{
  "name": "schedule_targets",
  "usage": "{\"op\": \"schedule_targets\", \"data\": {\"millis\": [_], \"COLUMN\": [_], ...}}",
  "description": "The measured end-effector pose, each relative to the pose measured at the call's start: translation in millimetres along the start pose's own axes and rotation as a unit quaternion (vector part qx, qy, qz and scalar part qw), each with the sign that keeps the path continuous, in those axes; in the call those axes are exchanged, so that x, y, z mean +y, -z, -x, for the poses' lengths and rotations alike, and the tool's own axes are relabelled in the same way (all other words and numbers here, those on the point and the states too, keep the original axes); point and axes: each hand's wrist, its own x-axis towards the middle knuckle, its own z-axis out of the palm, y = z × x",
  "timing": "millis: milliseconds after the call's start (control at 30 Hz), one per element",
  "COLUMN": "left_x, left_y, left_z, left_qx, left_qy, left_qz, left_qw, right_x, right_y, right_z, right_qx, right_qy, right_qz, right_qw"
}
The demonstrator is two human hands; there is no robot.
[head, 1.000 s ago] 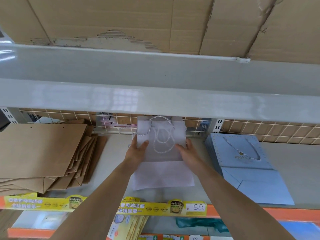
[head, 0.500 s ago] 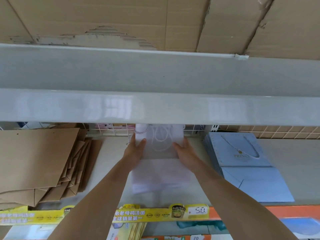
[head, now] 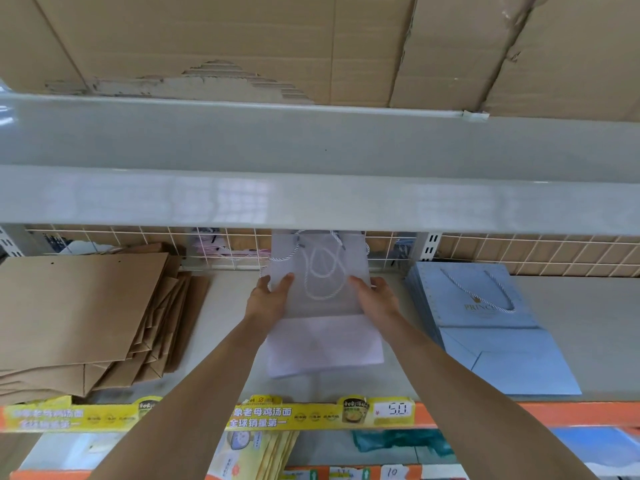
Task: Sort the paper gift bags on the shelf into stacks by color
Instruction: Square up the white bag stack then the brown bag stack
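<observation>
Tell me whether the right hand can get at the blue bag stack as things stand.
Probably yes, once it lets go: the right hand now holds the white bag, but the blue bag stack lies just to its right, uncovered, with bare shelf between.

The upper shelf (head: 311, 199) hides the top edge of the white gift bag (head: 320, 271) I hold, and my left hand (head: 268, 299) and right hand (head: 375, 299) cover its side edges. The brown bag stack (head: 79, 313) runs off the left edge. Gold lettering on the blue bag (head: 485, 306) is partly under its cord. Items behind the wire grid (head: 225, 244) are too blurred to name.
</observation>
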Motion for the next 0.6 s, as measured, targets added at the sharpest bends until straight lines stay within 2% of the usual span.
{"op": "schedule_targets", "data": {"millis": [467,533,600], "left_x": [10,13,16], "left_y": [9,14,21], "left_z": [10,13,15], "left_qx": [0.013,0.026,0.047], "left_qy": [0.019,0.004,-0.024], "left_qz": [0.044,0.041,0.025], "left_qw": [0.999,0.999,0.998], "right_x": [-14,-21,-31], "right_y": [14,16,17], "right_z": [11,14,17], "right_qx": [0.026,0.054,0.115], "right_qy": [0.007,0.04,0.114], "right_qz": [-0.009,0.017,0.068], "right_qw": [1.0,0.998,0.984]}}
